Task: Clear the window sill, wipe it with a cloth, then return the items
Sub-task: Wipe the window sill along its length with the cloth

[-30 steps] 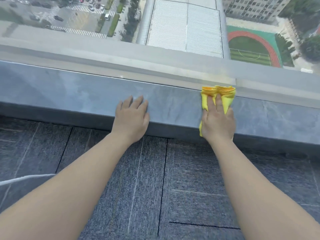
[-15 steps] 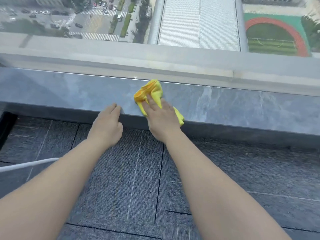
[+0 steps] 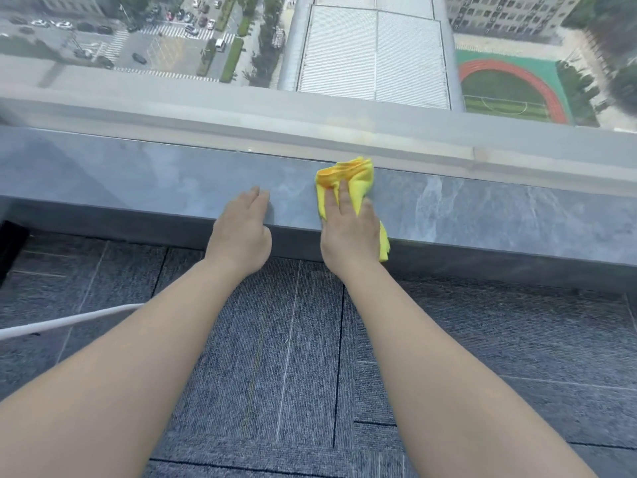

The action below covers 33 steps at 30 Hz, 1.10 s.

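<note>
Two bare forearms reach away from the viewer over grey carpet tiles (image 3: 293, 339) toward a long grey stone window sill (image 3: 482, 208) that runs across the view, with glass and a city far below beyond it. At the far left, a white cable (image 3: 69, 320) lies on the carpet. The left hand (image 3: 241, 232) rests flat on the near edge of the sill, fingers straight and together, holding nothing. Just to its right, the right hand (image 3: 351, 232) presses a bunched yellow cloth (image 3: 348, 177) down on the sill with straight, spread fingers; the cloth reaches the far edge by the window frame, and one corner hangs over the near edge. No other items show on the sill. The cloth looks soft, light and limp, likely to fold or slide underhand, so a flat palm over its middle should steer it best.
</note>
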Each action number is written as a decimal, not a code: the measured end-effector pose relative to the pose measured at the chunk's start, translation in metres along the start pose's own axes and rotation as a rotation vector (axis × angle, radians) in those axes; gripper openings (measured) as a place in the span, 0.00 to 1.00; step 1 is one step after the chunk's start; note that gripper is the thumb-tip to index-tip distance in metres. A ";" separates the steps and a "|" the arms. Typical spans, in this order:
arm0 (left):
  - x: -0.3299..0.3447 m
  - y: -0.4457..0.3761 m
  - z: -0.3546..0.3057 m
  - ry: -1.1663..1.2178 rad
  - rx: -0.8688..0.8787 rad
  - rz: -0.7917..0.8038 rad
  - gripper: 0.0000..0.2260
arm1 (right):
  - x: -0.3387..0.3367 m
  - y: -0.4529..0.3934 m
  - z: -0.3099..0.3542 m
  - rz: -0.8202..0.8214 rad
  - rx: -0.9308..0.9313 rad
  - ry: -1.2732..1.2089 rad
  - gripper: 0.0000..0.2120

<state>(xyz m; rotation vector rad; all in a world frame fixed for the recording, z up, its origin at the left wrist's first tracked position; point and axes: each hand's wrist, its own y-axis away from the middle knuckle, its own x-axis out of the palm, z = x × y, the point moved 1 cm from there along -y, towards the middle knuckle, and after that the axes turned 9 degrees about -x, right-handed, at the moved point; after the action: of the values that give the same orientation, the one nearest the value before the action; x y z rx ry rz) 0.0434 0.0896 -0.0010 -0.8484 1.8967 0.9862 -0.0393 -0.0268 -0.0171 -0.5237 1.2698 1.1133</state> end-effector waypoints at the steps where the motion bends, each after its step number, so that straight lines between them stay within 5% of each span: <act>1: -0.002 -0.001 0.003 -0.008 0.000 -0.012 0.26 | 0.003 -0.002 0.009 0.011 -0.048 0.009 0.27; 9: -0.005 -0.002 0.007 -0.015 0.007 -0.037 0.26 | 0.003 -0.005 0.015 0.104 -0.356 0.021 0.24; 27: 0.041 -0.016 -0.089 -0.096 0.286 0.082 0.27 | -0.029 0.039 -0.136 -0.138 0.324 0.002 0.24; 33: 0.037 -0.020 -0.084 -0.104 0.294 0.107 0.27 | -0.033 0.022 -0.114 -0.124 0.496 -0.089 0.28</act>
<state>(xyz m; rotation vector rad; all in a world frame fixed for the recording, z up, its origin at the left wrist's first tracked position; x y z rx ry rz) 0.0142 0.0007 -0.0097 -0.5193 1.9514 0.7724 -0.1099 -0.1243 -0.0131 -0.1735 1.3565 0.6745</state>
